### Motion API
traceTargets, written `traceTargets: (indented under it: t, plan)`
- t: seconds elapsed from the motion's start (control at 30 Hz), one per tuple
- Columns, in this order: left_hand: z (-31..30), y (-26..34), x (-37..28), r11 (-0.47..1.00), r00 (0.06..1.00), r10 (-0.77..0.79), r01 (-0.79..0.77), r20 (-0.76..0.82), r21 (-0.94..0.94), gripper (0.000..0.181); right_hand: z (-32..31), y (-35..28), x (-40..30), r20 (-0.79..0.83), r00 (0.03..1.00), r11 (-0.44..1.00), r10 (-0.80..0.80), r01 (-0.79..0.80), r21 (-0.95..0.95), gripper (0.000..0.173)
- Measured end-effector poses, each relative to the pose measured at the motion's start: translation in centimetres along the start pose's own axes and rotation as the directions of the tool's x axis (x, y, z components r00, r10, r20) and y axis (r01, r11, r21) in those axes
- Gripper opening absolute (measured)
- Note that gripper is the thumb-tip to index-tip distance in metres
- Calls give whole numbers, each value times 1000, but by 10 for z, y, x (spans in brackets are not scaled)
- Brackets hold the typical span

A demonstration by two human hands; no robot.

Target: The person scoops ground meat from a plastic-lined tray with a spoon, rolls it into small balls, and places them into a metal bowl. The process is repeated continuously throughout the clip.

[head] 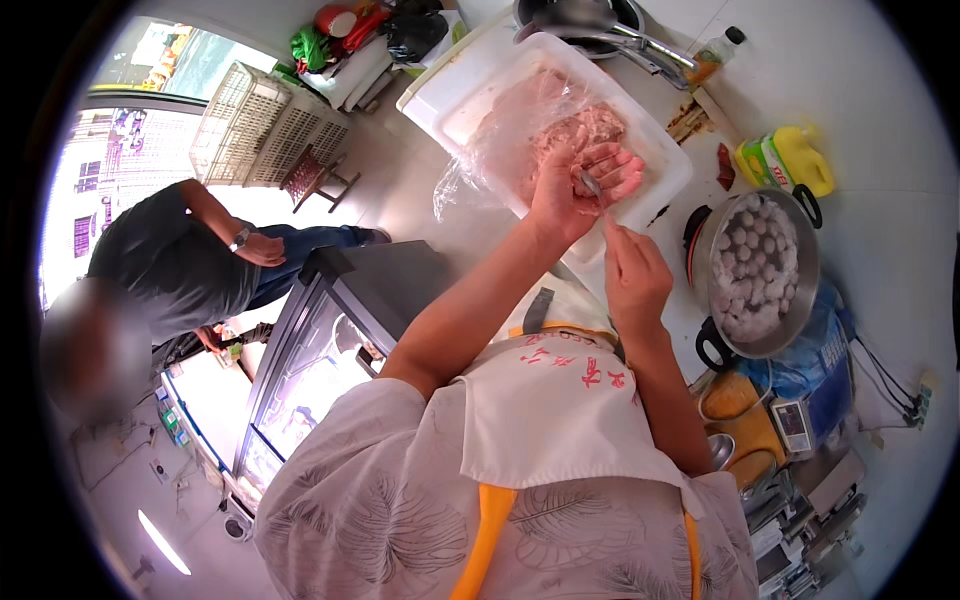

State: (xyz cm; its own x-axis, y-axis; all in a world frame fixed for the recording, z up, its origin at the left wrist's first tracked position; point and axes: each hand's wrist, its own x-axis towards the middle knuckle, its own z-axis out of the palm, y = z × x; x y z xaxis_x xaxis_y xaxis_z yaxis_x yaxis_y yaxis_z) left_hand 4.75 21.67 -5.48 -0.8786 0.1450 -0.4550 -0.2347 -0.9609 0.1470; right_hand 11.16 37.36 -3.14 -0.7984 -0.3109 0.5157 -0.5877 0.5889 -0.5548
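Minced meat (577, 124) fills part of a white plastic tub (671, 161), with clear plastic film (480, 169) over its left side. Above the meat my left hand (589, 180) is palm up with its fingers spread and slightly curled; whether meat lies in the palm I cannot tell. My right hand (636, 274) grips a metal spoon (594, 186), its bowl at the left palm. To the right, a two-handled metal pot (806, 300) holds many pale meatballs (752, 240) in liquid with white foam.
A yellow plastic jug (795, 157) and a small bottle (712, 56) stand beyond the pot. A dark pan (577, 19) with metal utensils is behind the tub. A kitchen scale (795, 427) sits at the right. Another person (180, 262) stands left, beside a glass display case (315, 337).
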Motion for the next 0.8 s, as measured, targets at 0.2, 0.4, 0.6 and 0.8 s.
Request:
traceTargets:
  t: [0.2,0.4,0.6,0.8]
  plan:
    - [-8,3,15,988,986,82,-61,-147,145,34,-19,-12,4,2,995,995,-97,97,0,34]
    - [-30,18,21,996,999,-48,48,-1,72,36,-49,-33,7,-63,885,834,461,-409,371,18]
    - [-15,9,7,946,997,28,-5,-66,325,42,-62,-19,9,-14,682,504,731,-526,685,16]
    - [-17,-1,-8,772,993,119,-98,8,628,35,-67,-16,-6,-5,599,447,801,-592,670,17]
